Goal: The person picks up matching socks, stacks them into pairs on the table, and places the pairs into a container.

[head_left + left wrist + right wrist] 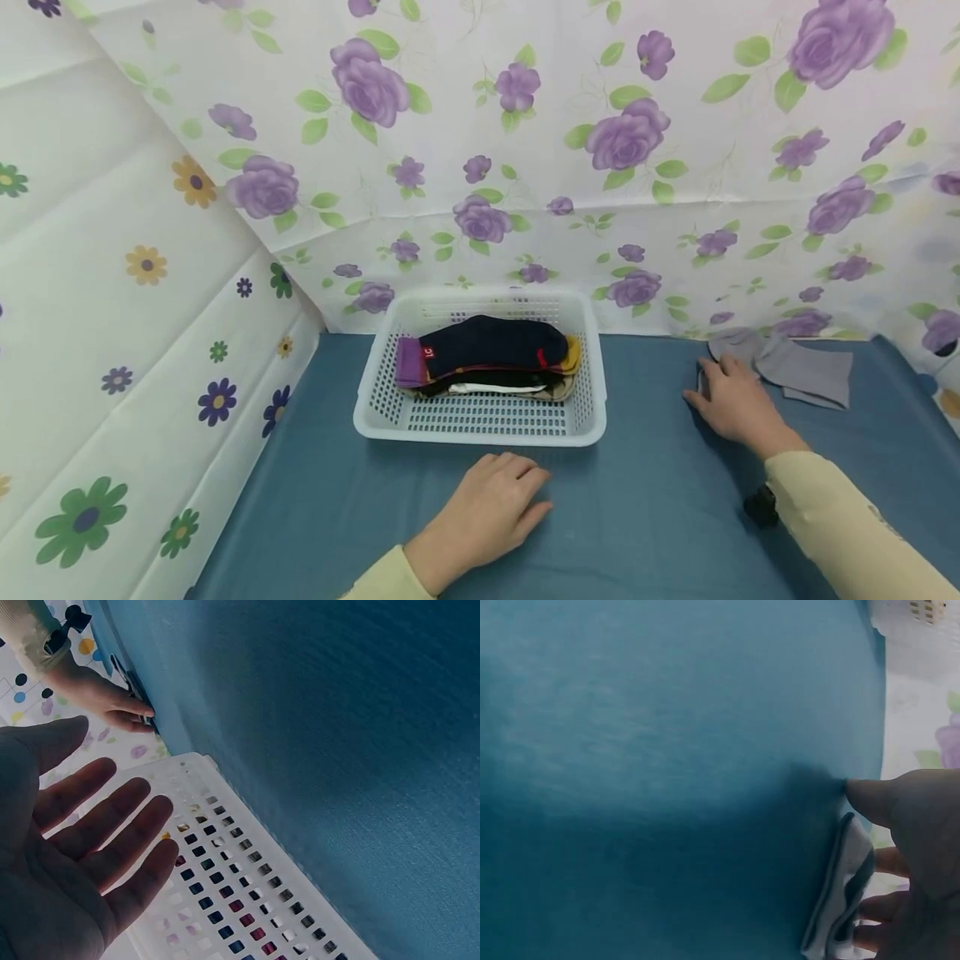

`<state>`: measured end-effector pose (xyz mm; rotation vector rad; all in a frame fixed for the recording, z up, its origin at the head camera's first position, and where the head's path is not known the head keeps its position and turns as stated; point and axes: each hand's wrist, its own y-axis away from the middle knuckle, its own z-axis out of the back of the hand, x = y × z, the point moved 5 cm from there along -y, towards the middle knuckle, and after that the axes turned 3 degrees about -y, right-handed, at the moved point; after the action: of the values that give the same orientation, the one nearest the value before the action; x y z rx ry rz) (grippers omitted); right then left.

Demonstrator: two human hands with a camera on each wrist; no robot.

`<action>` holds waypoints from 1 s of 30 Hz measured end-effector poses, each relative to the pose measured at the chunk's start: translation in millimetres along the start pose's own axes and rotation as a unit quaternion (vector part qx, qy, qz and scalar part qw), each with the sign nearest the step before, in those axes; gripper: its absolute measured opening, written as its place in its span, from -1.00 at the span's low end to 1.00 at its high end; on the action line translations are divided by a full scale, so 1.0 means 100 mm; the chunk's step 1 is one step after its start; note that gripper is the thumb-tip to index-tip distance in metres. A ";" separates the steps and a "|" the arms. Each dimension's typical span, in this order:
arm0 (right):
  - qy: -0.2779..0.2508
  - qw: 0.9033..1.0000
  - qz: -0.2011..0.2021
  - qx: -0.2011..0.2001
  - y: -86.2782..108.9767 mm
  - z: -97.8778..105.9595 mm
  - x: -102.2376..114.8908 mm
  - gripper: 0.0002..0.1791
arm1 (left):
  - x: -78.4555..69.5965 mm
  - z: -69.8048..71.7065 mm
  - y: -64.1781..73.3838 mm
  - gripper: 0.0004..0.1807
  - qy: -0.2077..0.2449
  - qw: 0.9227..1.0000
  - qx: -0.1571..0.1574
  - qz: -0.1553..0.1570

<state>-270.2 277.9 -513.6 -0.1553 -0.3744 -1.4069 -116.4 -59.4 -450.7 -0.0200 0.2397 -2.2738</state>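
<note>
A pair of grey socks (806,371) lies at the back right of the blue surface, one part folded over another. My right hand (738,408) is at their left end, fingertips touching the fabric. In the right wrist view the thumb (874,801) stands apart from the grey sock (844,889), while the other fingers meet its side. My left hand (491,508) hovers in front of the white basket (480,433), holding nothing, its fingers loosely bent and spread. Inside the basket lies a stack of folded socks, with a navy sock (491,346) on top and a purple sock (408,362) below.
Behind the blue surface (300,500) rises a white sheet with purple flowers (480,221). Another sheet with coloured daisies (217,400) closes off the left side. The basket stands against the back sheet, left of the grey socks.
</note>
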 end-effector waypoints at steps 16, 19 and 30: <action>-0.060 0.993 0.058 -0.080 0.17 0.11 0.23 -0.75 | -0.01 -0.05 0.00 -0.73 0.022 0.998 0.058 -0.005; -0.125 0.984 0.036 -0.124 0.22 0.29 0.25 -0.76 | 0.00 -0.05 0.00 -0.74 0.024 0.998 0.059 -0.003; -0.277 0.909 0.098 -0.296 0.59 0.85 0.78 -0.82 | 0.00 0.07 -0.03 -0.73 0.038 0.999 0.026 -0.003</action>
<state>-217.5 242.6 -400.9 -1.0793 -0.3702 -1.2203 -118.2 -58.2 -443.3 0.0936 0.2206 -2.2892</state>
